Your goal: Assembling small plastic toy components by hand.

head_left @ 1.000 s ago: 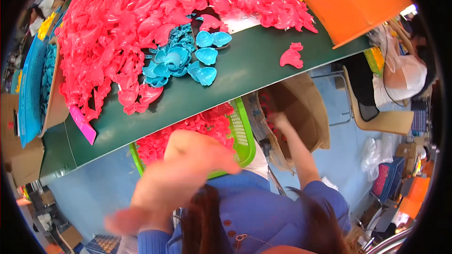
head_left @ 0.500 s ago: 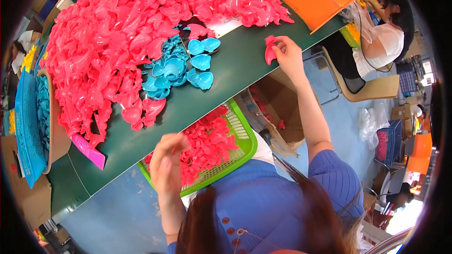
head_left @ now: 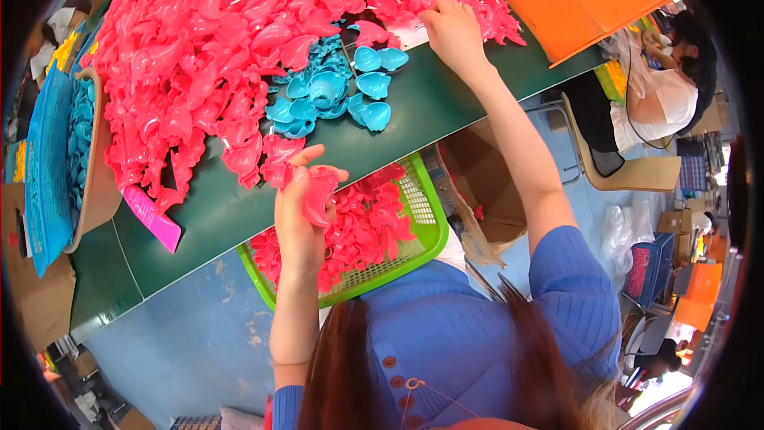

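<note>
The left hand [head_left: 296, 219] is cupping a glossy pink plastic piece [head_left: 320, 193] near the green basket [head_left: 440, 221], while the right hand [head_left: 455, 34], grip hidden, is touching the pink heap [head_left: 215, 24] on the surface [head_left: 434, 107], seemingly picking, which is calling for a secure pinch.

On dk.-green flat tabletop [head_left: 418, 99], beyond L fingers [head_left: 308, 154]: blue cup-shaped plastic pcs. [head_left: 326, 89]; pink curved-plastic heap [head_left: 203, 48] behind & L. Lower R: green rectangular plastic basket [head_left: 438, 231].
</note>
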Demonstrator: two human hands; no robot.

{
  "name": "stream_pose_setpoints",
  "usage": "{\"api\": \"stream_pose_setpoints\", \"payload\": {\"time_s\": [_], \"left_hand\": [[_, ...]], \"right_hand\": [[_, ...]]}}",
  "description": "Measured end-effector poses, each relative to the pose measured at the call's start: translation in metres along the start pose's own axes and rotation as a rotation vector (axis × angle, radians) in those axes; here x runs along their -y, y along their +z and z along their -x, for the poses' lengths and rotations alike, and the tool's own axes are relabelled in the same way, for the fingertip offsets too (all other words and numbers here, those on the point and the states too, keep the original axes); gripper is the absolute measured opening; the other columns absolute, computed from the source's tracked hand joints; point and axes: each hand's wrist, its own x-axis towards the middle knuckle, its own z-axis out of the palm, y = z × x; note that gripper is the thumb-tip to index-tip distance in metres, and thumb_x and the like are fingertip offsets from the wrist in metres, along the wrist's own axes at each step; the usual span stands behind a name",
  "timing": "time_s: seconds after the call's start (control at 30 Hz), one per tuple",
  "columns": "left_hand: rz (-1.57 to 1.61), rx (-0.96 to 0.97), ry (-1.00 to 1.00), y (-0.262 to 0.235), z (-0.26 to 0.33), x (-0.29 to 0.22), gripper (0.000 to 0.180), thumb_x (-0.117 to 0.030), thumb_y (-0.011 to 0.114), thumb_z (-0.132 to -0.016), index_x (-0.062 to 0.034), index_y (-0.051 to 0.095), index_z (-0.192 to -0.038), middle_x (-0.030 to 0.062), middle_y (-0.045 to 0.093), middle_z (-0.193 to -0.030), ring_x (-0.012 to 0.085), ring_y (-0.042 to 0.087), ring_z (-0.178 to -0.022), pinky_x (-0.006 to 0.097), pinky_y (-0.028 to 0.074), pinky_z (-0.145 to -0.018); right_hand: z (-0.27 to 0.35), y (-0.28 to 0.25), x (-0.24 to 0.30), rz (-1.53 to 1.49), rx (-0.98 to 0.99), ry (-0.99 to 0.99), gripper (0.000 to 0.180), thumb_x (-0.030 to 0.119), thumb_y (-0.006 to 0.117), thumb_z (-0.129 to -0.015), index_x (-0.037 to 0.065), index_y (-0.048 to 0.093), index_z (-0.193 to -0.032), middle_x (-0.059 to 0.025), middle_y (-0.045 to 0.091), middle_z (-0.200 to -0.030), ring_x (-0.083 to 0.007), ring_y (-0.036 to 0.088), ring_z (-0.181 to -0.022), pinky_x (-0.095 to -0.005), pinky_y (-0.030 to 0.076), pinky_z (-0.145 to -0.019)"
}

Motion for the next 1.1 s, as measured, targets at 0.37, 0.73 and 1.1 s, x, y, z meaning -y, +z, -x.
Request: {"api": "stream_pose_setpoints", "payload": {"time_s": [0.37,0.73,1.1], "left_hand": [[0.38,0.161,0.114,-0.031,0.028,-0.014,0.049,-0.037,0.032,-0.093,-0.0026,0.036,-0.128,0.0181,0.055,-0.114,0.0083,0.049,-0.064,0.02,0.035,-0.046],[0.081,0.029,0.247,-0.026,0.037,-0.003,0.053,-0.035,0.045,-0.093,0.002,0.035,-0.129,0.0179,0.05,-0.121,0.0163,0.059,-0.091,0.028,0.05,-0.076],[0.09,0.051,0.277,-0.029,0.047,-0.002,0.051,-0.032,0.047,-0.093,0.0034,0.035,-0.128,0.0122,0.052,-0.117,0.0174,0.058,-0.097,0.031,0.051,-0.081]], "right_hand": [[-0.017,0.007,-0.01,0.092,0.202,-0.178,0.013,0.004,0.055,-0.071,0.005,0.061,-0.083,-0.0081,0.056,-0.088,-0.0262,0.054,-0.092,-0.0426,0.041,-0.077],[0.013,-0.127,0.153,-1.607,0.362,0.145,0.016,-0.01,0.064,-0.071,-0.003,0.064,-0.085,-0.0102,0.061,-0.085,-0.0147,0.058,-0.079,-0.025,0.049,-0.07],[0.022,-0.121,0.179,-1.555,0.34,0.023,0.019,-0.01,0.067,-0.07,-0.004,0.067,-0.088,-0.0126,0.064,-0.085,-0.0169,0.061,-0.081,-0.0255,0.05,-0.07]]}}
